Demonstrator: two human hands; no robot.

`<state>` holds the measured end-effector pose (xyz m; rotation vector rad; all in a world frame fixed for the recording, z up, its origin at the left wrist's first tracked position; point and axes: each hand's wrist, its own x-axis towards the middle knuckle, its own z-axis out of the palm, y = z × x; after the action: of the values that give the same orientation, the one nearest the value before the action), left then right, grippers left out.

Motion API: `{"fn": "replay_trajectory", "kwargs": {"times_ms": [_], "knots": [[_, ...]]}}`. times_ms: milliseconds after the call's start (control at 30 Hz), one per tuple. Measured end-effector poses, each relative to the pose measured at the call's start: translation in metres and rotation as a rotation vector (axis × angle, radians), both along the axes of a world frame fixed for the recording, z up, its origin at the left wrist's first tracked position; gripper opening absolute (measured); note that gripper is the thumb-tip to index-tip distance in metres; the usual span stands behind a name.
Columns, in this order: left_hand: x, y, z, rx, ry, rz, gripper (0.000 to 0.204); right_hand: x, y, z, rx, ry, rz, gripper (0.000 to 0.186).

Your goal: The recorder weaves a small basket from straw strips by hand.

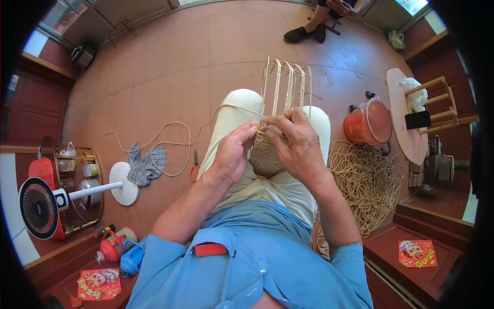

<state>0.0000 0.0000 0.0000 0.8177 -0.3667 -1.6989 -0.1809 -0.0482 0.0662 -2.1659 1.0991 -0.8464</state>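
Between my knees a long metal wire frame [310, 82] points away from me, strung lengthwise with several pale twisted cords [278, 85]. Its near end carries a dense brown woven cord piece [266, 158], rounded at the tip. My left hand [235, 150] is closed at the left edge of the weave, thumb and finger pinching there. Across the upper weave bends my right hand [296, 144], its fingers pressed at the cord beside the left fingertips; the pinched spot is partly hidden. A loose cord [234, 106] runs from the work over my left knee to the floor.
A big heap of cord [363, 185] lies right of my leg, by a red bucket [368, 123]. Scissors [195, 166], a checked cloth [147, 165] and a standing fan [38, 207] are left. Someone's shoes [303, 35] show at the far side.
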Motion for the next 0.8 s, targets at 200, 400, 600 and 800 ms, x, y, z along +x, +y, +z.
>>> {"fn": "replay_trajectory", "kwargs": {"times_ms": [200,400,600,800], "knots": [[0.004,0.005,-0.009,-0.090,-0.116,-0.043,0.026,-0.002,-0.009,0.001,-0.042,0.040,0.093,0.012],[0.006,0.012,0.024,-0.324,-1.021,0.211,0.019,-0.003,-0.002,0.010,-0.052,0.152,0.120,0.014],[0.005,0.006,0.041,-0.788,-1.539,0.218,0.009,-0.024,0.000,0.026,0.123,0.002,0.240,0.020],[0.098,-0.004,0.018,-0.350,-0.079,0.236,0.015,-0.152,-0.028,0.024,0.535,-0.819,-0.053,0.040]]}}
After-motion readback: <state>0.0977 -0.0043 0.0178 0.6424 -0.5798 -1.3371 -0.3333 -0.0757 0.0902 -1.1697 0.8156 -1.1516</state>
